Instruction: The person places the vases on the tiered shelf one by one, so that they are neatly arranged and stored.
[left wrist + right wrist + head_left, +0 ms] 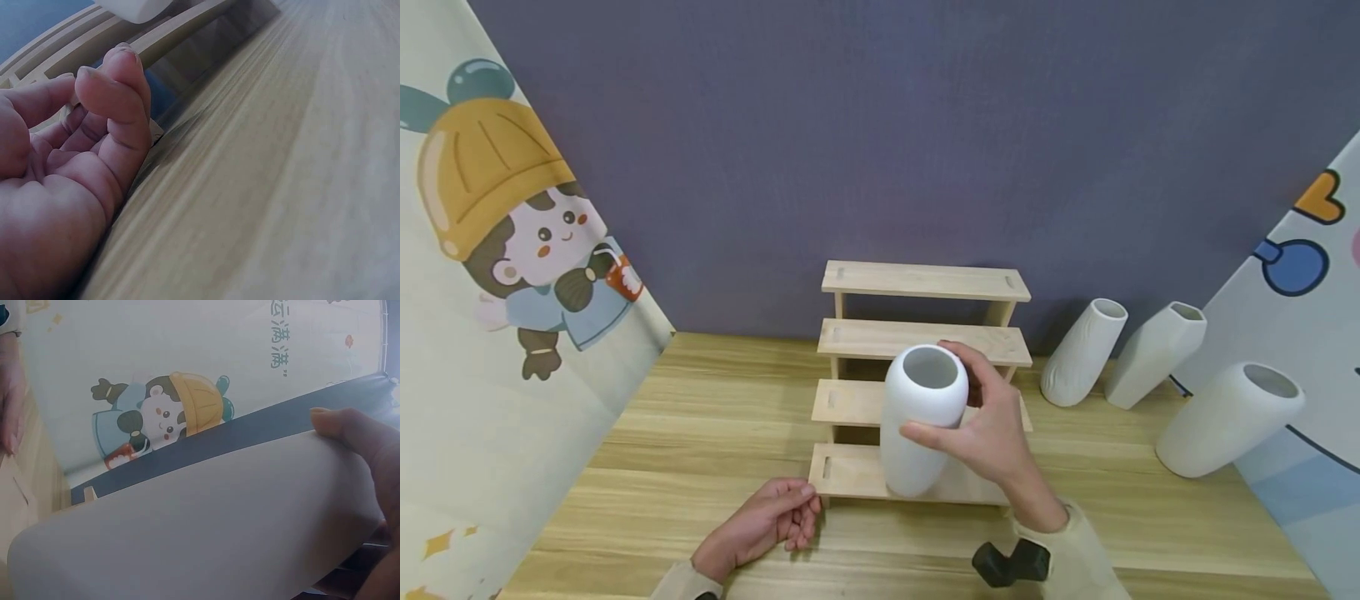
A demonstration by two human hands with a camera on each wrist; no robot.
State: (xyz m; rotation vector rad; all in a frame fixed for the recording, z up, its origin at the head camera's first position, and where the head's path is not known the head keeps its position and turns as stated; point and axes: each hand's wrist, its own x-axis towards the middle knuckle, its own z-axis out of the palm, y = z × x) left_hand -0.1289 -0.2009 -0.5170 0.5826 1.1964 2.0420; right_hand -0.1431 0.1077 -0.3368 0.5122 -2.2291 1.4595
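In the head view, my right hand (992, 429) grips a tall white vase (922, 433) from its right side. The thumb lies across the front and the fingers reach behind the rim. The vase stands nearly upright, its base overlapping the lowest step of a wooden stepped display stand (850, 407). The vase's smooth side (187, 519) fills the lower right wrist view. My left hand (772, 518) holds the front left corner of the lowest step, thumb at the corner and fingers curled. In the left wrist view, the left fingers (119, 100) bend beside the stand's end.
Three more white vases stand to the right: a slim ribbed one (1082, 354), an angular one (1153, 357) and a rounded one (1228, 421). The wood-grain table (722, 417) meets a dark blue back wall (910, 133). Cartoon-printed panels (512, 250) flank both sides.
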